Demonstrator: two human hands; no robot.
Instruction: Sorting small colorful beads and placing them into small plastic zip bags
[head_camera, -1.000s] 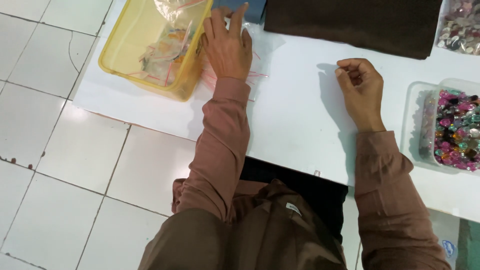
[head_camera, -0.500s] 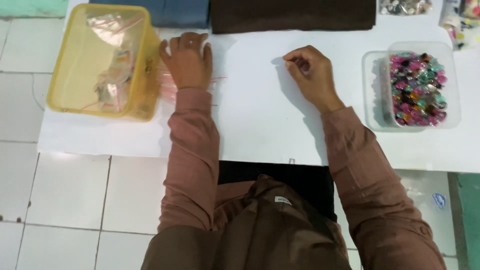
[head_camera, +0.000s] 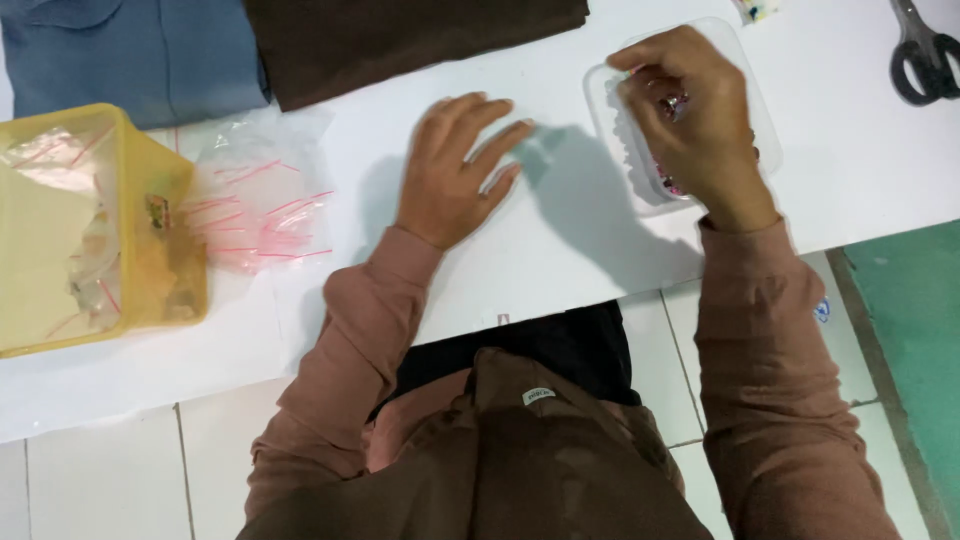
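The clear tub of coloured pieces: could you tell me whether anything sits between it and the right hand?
Nothing visible: the right hand is already over the clear tub, its fingers reaching inside.

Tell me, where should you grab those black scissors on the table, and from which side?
Judging by their pose, take the scissors by the two black finger loops. The loops lie flat on the white table, pointing toward the person, with bare table around them, so coming from above on the near side looks easiest. The blades run off the picture's top edge.
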